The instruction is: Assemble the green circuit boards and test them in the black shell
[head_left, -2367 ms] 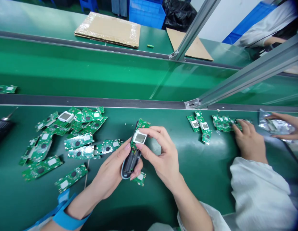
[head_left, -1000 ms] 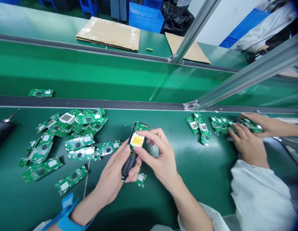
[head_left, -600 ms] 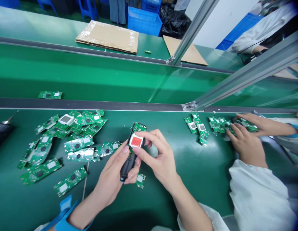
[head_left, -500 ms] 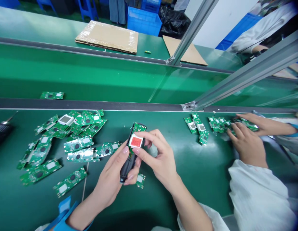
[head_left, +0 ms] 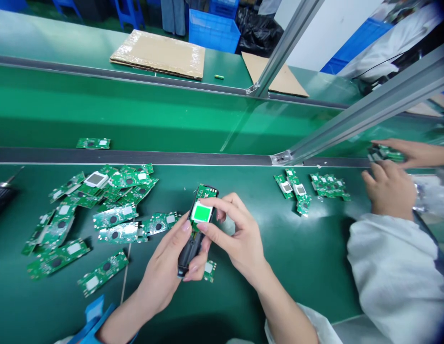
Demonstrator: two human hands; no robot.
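Note:
A black handheld device is held tilted above the green table, with a circuit board and a small white-framed screen on its upper part. The screen glows green. My left hand is wrapped round the lower part of the device, thumb on its left edge. The thumb and index finger of my right hand grip the white frame of the screen at its right side. Part of a loose circuit board shows below the device, partly hidden by my left fingers.
Many circuit boards lie piled on the left; smaller groups lie right. Another person's hands hold boards at far right. A metal frame post and ledge stand beyond. A dark tool lies far left.
The screen has turned from red to green. My hands have barely moved. The other person's hands have moved right and away with boards. The board behind the ledge has shifted right.

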